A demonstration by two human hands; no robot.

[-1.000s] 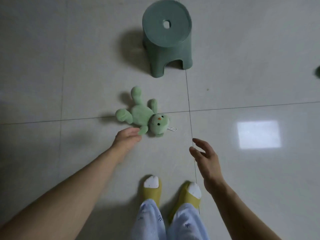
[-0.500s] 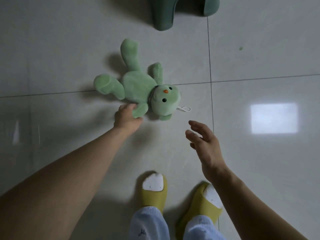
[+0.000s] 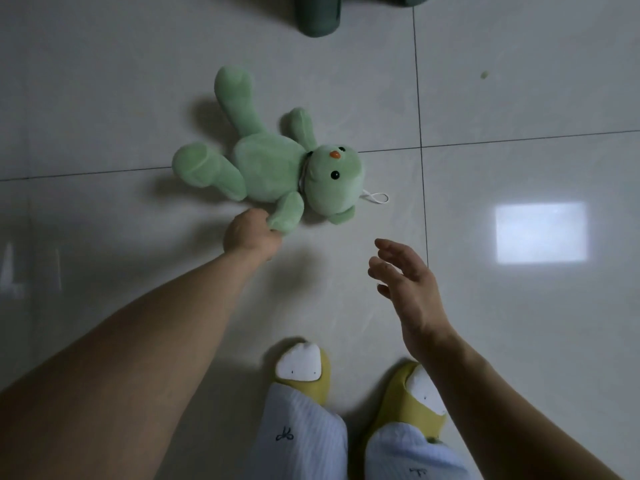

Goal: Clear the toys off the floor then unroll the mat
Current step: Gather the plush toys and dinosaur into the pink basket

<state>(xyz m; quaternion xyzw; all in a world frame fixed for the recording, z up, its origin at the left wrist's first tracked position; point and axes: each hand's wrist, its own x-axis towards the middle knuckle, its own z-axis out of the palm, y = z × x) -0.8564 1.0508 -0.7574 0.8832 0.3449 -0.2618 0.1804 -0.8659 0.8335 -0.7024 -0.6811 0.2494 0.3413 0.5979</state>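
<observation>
On pale glossy floor tiles [image 3: 519, 81], left hand [image 3: 251, 233] grips plush toy [image 3: 273, 164]; right hand [image 3: 408, 282] hovers, fingers apart.

Plush toy [image 3: 273, 168] lay on the tiled floor [image 3: 104, 81], head toward the right, legs toward the left and far side. Stool [image 3: 322, 15] stood beyond it at the top edge; left hand [image 3: 251, 233] was at the toy's near arm. Right hand [image 3: 408, 278] sat nearer and to the right, apart from the toy, above the two slippers [image 3: 304, 368].
</observation>
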